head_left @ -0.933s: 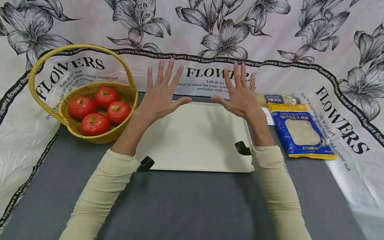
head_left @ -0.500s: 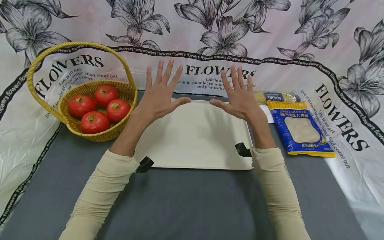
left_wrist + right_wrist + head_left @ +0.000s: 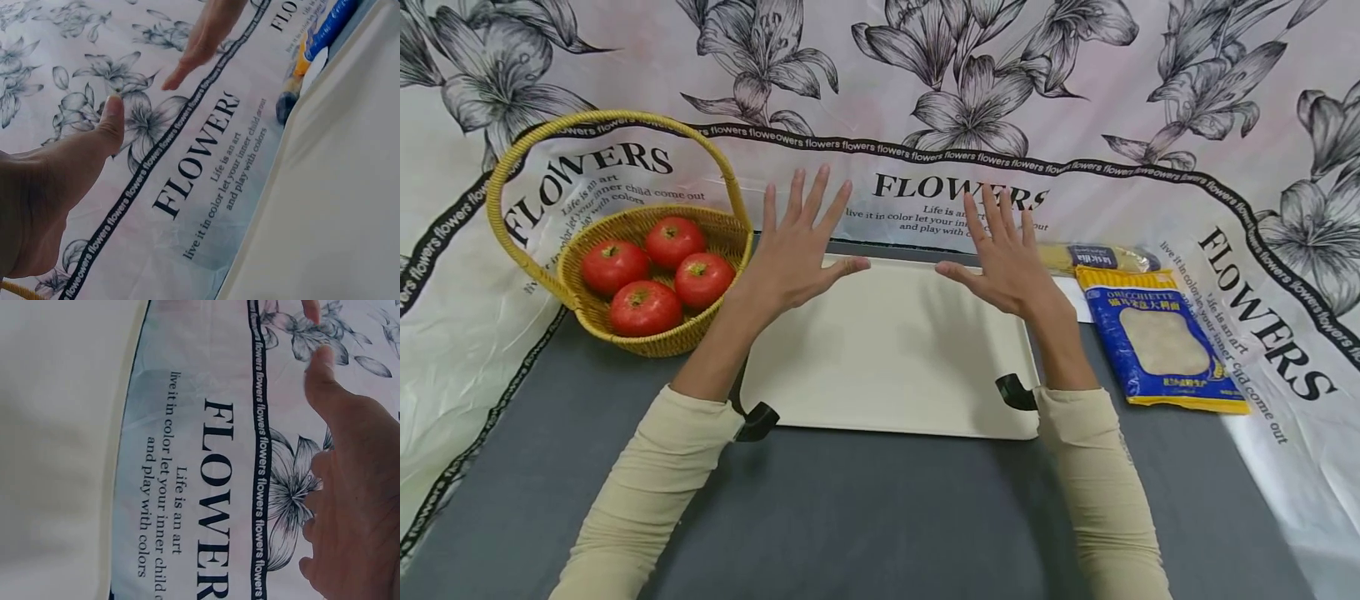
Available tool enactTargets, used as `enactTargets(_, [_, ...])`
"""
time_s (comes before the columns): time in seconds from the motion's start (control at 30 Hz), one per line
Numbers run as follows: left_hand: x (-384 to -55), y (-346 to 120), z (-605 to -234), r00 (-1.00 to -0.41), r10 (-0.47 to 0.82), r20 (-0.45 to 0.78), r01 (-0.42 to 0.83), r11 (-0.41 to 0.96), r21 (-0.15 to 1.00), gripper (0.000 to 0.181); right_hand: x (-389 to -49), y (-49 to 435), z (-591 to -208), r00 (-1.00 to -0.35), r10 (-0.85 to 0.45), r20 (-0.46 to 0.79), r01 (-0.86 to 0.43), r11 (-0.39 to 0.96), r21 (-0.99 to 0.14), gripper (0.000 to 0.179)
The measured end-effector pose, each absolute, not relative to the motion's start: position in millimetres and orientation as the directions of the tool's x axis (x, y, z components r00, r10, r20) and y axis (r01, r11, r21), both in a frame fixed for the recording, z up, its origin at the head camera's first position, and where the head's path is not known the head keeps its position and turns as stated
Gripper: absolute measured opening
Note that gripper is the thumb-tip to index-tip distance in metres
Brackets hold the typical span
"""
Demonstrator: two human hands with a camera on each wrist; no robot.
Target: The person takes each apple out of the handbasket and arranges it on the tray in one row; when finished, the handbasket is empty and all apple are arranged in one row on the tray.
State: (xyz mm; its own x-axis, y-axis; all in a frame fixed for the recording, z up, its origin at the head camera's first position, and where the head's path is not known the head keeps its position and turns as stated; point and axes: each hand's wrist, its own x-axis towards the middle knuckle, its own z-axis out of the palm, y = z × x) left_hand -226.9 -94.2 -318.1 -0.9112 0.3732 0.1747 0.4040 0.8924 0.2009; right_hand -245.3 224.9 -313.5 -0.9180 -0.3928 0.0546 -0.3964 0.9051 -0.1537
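Both hands are held up over a cream rectangular board (image 3: 887, 358) with nothing in them. The left hand (image 3: 795, 258) has its fingers straight and spread, thumb pointing inward; it is nearest the wicker basket (image 3: 662, 343) on the left. Likewise spread, the right hand (image 3: 1007, 267) hangs above the board's far right part, close to a blue and yellow pasta packet (image 3: 1165, 337). In the left wrist view the left thumb (image 3: 109, 128) stands out, and part of the right hand (image 3: 209, 34) shows beyond. The right wrist view shows the right hand (image 3: 356, 469) from the thumb side.
Several red tomatoes (image 3: 644, 308) lie in the basket, whose tall yellow handle (image 3: 492, 208) arches upward. A second, clear-wrapped packet (image 3: 1097, 257) lies behind the blue one. A flower-printed sheet (image 3: 820, 83) covers the back and sides around the grey tabletop (image 3: 887, 517).
The head view has shifted slightly, so the scene sits a little lower and to the right. Both hands appear slightly lower against the printed sheet, still spread.
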Motion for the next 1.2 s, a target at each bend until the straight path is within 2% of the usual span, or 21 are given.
enactTargets(0.17, [-224.6,-112.9,-330.9,-0.916,0.366,0.162,0.395,0.893,0.216,0.1,-237.0,246.8,-326.2,-0.916,-0.4,-0.006,-0.386,0.887,-0.254,0.097])
enactTargets(0.47, [-217.2,-158.4,-344.8,-0.936,0.312,0.164,0.345,0.906,0.245,0.1,-199.8,306.1,-363.2,-0.888,-0.426,-0.175,-0.359,0.878,-0.316,0.098])
enactTargets(0.53, [-215.2,-167.4,-344.5,-0.941,0.299,0.157,0.331,0.907,0.26,0.099,-189.7,318.5,-371.1,-0.875,-0.435,-0.213,-0.355,0.875,-0.328,0.105])
enactTargets(0.77, [-206.7,-195.7,-335.8,-0.963,0.226,0.148,0.263,0.907,0.328,0.103,-162.0,339.9,-399.4,-0.793,-0.498,-0.351,-0.371,0.851,-0.371,0.146])
enactTargets(0.97, [-213.5,-210.0,-330.0,-0.968,0.197,0.154,0.238,0.914,0.327,0.106,-155.8,344.8,-408.4,-0.773,-0.502,-0.387,-0.31,0.832,-0.459,0.151])
enactTargets(1.2, [-221.9,-224.8,-318.1,-0.982,0.177,0.061,0.187,0.925,0.331,0.109,-156.4,339.6,-404.5,-0.745,-0.513,-0.426,-0.294,0.826,-0.481,0.156])
